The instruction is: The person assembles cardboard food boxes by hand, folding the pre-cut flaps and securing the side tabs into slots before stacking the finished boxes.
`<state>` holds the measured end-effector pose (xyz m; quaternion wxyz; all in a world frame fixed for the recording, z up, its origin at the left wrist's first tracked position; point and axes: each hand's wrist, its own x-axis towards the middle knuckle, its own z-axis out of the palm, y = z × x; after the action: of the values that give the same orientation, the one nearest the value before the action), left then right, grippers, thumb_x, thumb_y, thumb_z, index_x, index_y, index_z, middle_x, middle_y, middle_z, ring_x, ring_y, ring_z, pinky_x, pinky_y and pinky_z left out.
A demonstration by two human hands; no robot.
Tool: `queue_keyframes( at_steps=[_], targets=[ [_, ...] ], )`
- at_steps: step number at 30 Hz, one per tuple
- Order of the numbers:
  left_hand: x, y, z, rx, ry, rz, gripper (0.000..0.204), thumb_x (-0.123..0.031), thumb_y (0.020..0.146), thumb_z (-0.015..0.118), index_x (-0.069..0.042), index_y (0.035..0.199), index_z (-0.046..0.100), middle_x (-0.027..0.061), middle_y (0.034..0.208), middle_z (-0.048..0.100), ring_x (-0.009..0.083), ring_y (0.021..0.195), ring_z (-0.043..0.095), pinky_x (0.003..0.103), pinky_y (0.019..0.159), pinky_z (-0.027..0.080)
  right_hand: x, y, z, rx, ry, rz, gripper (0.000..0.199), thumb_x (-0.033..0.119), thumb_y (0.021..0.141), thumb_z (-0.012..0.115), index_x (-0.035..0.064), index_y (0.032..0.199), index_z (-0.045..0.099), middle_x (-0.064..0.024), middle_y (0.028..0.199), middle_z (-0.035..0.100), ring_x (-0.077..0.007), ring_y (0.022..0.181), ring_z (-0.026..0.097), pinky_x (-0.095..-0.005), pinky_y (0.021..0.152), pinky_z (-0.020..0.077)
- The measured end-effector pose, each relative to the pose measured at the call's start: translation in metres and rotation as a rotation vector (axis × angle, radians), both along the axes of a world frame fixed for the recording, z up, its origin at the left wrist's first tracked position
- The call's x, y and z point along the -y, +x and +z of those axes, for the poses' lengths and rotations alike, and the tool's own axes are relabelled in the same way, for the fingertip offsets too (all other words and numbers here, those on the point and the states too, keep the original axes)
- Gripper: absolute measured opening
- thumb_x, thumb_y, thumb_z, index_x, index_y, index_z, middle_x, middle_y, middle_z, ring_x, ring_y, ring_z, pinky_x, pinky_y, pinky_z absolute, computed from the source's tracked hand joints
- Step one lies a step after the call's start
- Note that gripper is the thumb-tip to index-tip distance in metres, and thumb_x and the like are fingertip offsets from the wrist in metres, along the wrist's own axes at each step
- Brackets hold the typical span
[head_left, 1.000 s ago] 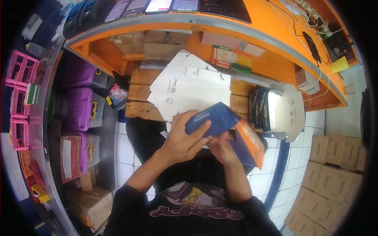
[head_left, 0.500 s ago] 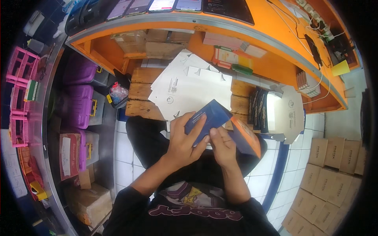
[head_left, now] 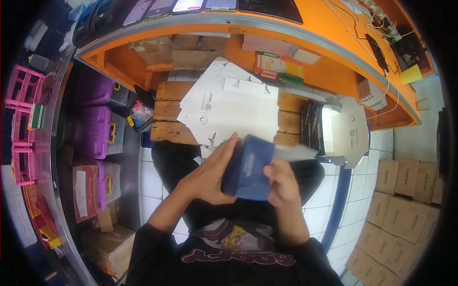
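Observation:
A dark blue folding carton [head_left: 253, 169] is upright above my lap, a little blurred by motion. My left hand [head_left: 210, 174] is wrapped along its left side, its fingers mostly behind the carton. At the right edge my right hand [head_left: 283, 185] pinches the carton with thumb and curled fingers. A pale flap [head_left: 296, 152] juts out to the right behind it. Just beyond my hands, a stack of flat white carton blanks [head_left: 241, 112] with cut tabs lies on a wooden slatted bench [head_left: 167, 112].
Dark cartons [head_left: 312, 128] and an open white blank [head_left: 352, 136] stand at the bench's right end. An orange desk [head_left: 329, 47] with phones spans the far side. Purple-lidded bins [head_left: 98, 133] line the left; brown boxes [head_left: 398, 219] are stacked at right.
The carton has turned from a partly flat, slanted piece with orange showing to an upright blue block. My left hand has shifted to its side, and my right hand has moved slightly right.

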<state>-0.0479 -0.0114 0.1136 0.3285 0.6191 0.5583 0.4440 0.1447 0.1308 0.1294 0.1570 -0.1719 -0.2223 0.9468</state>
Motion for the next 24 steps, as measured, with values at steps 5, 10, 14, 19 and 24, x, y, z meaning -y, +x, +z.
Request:
queue_keyframes(
  at_steps=[5, 10, 14, 19, 24],
  targets=[
    [-0.003, 0.02, -0.029, 0.343, -0.17, 0.082, 0.117, -0.008, 0.073, 0.076, -0.001, 0.164, 0.003, 0.0269, 0.152, 0.043, 0.0398, 0.142, 0.044, 0.045, 0.118, 0.034, -0.031, -0.01, 0.003, -0.044, 0.018, -0.126, 0.042, 0.014, 0.098, 0.066, -0.0054, 0.134, 0.056, -0.017, 0.122, 0.07, -0.0254, 0.107, 0.072, -0.036, 0.096, 0.0583],
    [0.023, 0.034, -0.103, 1.434, -0.528, 0.417, 0.069, -0.008, 0.074, 0.063, 0.003, 0.141, 0.052, 0.019, 0.125, 0.064, 0.0294, 0.112, 0.066, 0.04, 0.104, 0.052, -0.029, -0.017, -0.008, 0.241, 1.63, 0.604, 0.083, 0.046, 0.096, 0.07, -0.0064, 0.152, 0.041, -0.0253, 0.154, 0.049, -0.0382, 0.139, 0.052, -0.053, 0.118, 0.0377],
    [0.032, 0.031, -0.117, 1.629, -0.581, 0.486, 0.048, -0.008, 0.083, 0.062, 0.006, 0.128, 0.058, 0.0177, 0.116, 0.068, 0.0283, 0.103, 0.069, 0.039, 0.094, 0.057, 0.011, -0.003, -0.042, 0.32, 2.354, 0.811, 0.075, 0.039, 0.088, 0.075, -0.002, 0.146, 0.051, -0.0214, 0.154, 0.049, -0.0326, 0.144, 0.047, -0.0525, 0.122, 0.0298],
    [0.042, 0.043, -0.094, 0.878, -0.33, 0.709, 0.045, -0.006, 0.089, 0.069, 0.001, 0.133, 0.059, 0.0201, 0.133, 0.062, 0.0304, 0.124, 0.061, 0.04, 0.106, 0.049, -0.017, 0.0, -0.052, 0.284, 2.027, 0.935, 0.047, 0.021, 0.09, 0.07, 0.0183, 0.137, 0.064, -0.0056, 0.143, 0.063, -0.0262, 0.133, 0.059, -0.0536, 0.116, 0.0395],
    [0.054, 0.003, -0.031, -0.069, -0.095, 0.292, 0.036, -0.003, 0.081, 0.077, -0.004, 0.117, 0.07, 0.0194, 0.143, 0.058, 0.0339, 0.129, 0.058, 0.041, 0.107, 0.047, -0.026, -0.003, -0.053, 0.274, 1.793, 0.813, 0.031, 0.019, 0.089, 0.072, 0.0132, 0.12, 0.075, -0.0096, 0.116, 0.075, -0.0285, 0.112, 0.069, -0.0464, 0.105, 0.0489]
  ],
)
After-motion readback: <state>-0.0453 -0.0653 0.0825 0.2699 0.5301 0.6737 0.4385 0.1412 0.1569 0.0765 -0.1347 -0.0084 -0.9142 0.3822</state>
